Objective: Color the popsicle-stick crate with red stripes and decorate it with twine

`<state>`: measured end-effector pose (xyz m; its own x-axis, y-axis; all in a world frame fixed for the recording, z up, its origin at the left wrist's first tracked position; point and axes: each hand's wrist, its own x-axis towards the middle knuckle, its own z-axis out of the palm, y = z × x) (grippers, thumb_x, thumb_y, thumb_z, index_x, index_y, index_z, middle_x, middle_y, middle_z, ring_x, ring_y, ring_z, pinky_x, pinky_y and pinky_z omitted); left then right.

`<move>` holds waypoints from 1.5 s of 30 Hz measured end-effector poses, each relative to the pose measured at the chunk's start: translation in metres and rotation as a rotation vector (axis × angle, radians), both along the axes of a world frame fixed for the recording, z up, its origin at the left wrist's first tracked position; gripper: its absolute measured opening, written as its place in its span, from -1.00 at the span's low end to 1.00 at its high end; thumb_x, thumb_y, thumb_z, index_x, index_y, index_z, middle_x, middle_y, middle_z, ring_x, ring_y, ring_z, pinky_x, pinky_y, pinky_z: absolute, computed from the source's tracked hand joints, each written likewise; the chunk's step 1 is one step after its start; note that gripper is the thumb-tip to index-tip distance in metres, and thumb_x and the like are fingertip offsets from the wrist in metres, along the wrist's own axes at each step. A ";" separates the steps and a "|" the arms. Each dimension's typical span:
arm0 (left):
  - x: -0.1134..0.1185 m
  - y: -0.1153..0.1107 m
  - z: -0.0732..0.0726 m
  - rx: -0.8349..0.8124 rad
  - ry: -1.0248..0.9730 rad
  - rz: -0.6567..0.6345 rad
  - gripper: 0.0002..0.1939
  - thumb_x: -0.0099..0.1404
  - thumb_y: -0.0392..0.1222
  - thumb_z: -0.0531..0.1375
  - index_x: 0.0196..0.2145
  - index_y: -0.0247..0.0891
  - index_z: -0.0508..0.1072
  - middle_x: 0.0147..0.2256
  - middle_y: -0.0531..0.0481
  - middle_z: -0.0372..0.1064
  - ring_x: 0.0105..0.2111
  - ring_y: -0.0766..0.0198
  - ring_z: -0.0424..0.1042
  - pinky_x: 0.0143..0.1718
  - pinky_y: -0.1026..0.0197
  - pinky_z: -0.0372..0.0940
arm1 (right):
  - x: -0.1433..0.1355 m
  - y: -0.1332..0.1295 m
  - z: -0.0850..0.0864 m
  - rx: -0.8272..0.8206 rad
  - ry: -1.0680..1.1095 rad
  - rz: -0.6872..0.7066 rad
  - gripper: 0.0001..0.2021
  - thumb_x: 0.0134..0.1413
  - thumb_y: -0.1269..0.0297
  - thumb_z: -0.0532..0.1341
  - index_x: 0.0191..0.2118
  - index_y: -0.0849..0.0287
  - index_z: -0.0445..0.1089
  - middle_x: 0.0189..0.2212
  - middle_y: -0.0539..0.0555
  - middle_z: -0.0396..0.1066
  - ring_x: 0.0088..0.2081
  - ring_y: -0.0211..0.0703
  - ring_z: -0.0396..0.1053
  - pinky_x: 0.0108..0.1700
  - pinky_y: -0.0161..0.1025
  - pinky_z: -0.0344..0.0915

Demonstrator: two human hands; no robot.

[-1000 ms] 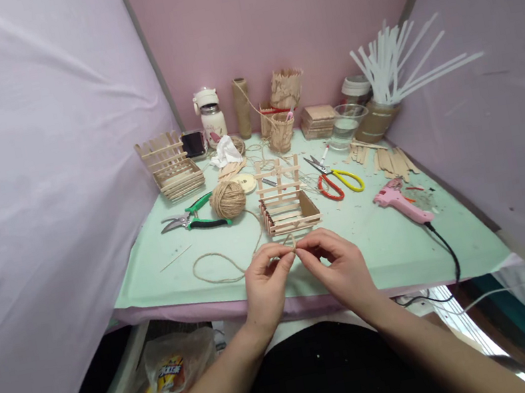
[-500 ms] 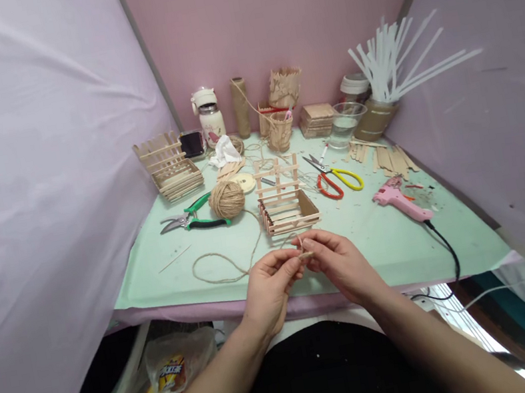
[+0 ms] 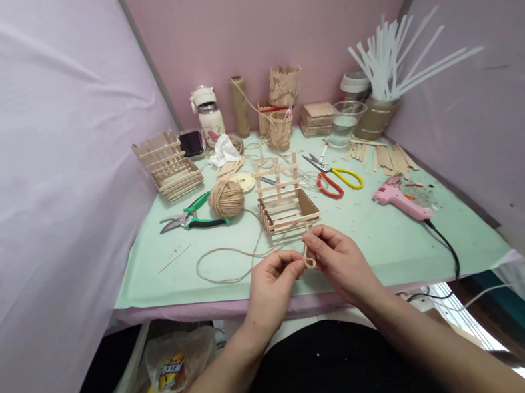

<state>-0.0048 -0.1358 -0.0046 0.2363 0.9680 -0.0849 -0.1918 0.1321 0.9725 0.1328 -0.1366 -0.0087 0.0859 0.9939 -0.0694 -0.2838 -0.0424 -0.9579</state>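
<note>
Close together over the table's front part, my left hand [image 3: 278,283] and my right hand [image 3: 338,257] both pinch jute twine [image 3: 309,262]. A small loop of it shows between my fingertips. From there the twine trails left in a wide curl on the tabletop and runs back to a twine ball [image 3: 226,199]. Just beyond my fingers stands a small crate of wooden craft sticks [image 3: 292,222] with a fence-like back. Green-handled pruning shears [image 3: 194,220] lie open beside the ball.
Red-and-yellow scissors [image 3: 334,180] and a pink glue gun [image 3: 403,200] with its cord lie to the right. A second stick crate [image 3: 177,179] stands at left. A cup of water [image 3: 344,128], loose craft sticks [image 3: 393,160] and white glue sticks [image 3: 388,59] are at back right.
The twine between my fingers now forms a clearer small loop. My right hand has shifted slightly up and right, and the twine curl on the table has been drawn a little to the right.
</note>
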 end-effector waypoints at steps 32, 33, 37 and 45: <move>-0.003 0.004 -0.003 0.140 0.100 0.180 -0.86 0.15 -0.16 0.27 -0.38 -0.30 0.50 -0.39 -0.02 0.49 -0.33 0.29 0.44 -0.24 0.27 0.33 | 0.012 -0.007 0.014 0.945 -1.122 -0.111 -0.73 0.14 0.52 0.14 -0.10 0.05 0.40 -0.27 0.09 0.32 -0.25 -0.17 0.30 -0.27 -0.23 0.36; -0.003 0.004 -0.003 0.154 0.109 0.183 -0.86 0.16 -0.16 0.27 -0.37 -0.30 0.50 -0.38 -0.03 0.49 -0.32 0.29 0.44 -0.22 0.26 0.33 | 0.012 -0.007 0.014 0.937 -1.128 -0.095 -0.76 0.14 0.51 0.15 -0.12 0.07 0.40 -0.28 0.09 0.34 -0.25 -0.17 0.29 -0.26 -0.22 0.35; -0.003 0.002 -0.006 0.214 0.179 0.175 -0.87 0.20 -0.16 0.24 -0.35 -0.28 0.51 -0.35 -0.03 0.49 -0.29 0.27 0.44 -0.19 0.26 0.32 | 0.011 -0.005 0.013 0.810 -1.019 -0.039 -0.87 0.18 0.46 0.16 -0.20 0.11 0.38 -0.28 0.09 0.39 -0.20 -0.14 0.32 -0.17 -0.17 0.32; -0.007 0.002 -0.007 0.355 0.314 0.125 -0.88 0.26 -0.20 0.19 -0.34 -0.26 0.51 -0.34 -0.02 0.48 -0.28 0.28 0.42 -0.20 0.27 0.29 | 0.008 -0.004 0.013 0.176 -0.468 0.138 -0.86 0.19 0.17 0.17 -0.28 0.13 0.36 -0.33 0.03 0.39 -0.29 -0.21 0.35 -0.25 -0.25 0.32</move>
